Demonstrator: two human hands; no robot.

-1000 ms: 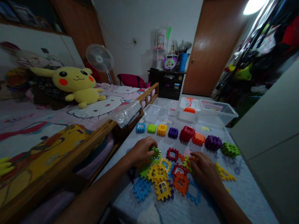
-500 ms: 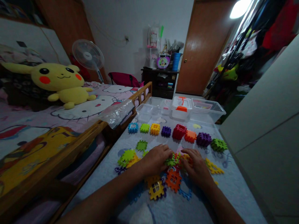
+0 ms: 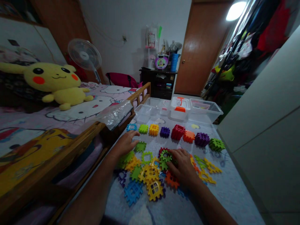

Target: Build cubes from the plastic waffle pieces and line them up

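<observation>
My left hand (image 3: 126,144) holds nothing; its fingers are apart beside a flat light green square tile (image 3: 140,147). Under that wrist, more light green tiles (image 3: 126,158) are partly hidden. My right hand (image 3: 182,165) has its thumb and fingers closed at the edge of a green notched building tile (image 3: 165,160) over the loose pile. Around it lie yellow tiles (image 3: 149,173), one with a window (image 3: 155,190), an orange tile (image 3: 171,180), a blue tile (image 3: 133,191) and a purple piece (image 3: 122,178). Yellow triangle frames (image 3: 212,165) lie right of this hand.
Behind the pile runs a row of stacked tiles by colour, including red (image 3: 177,132), purple (image 3: 202,139) and green (image 3: 217,144) stacks. Clear plastic boxes (image 3: 142,113) stand at the far end. A wooden bed rail (image 3: 93,131) borders the left side, a pale cabinet (image 3: 264,125) the right.
My left hand has left the middle of the pile and moved left and away from me. My right hand has shifted slightly left with the green tile. More of the pile now shows.
</observation>
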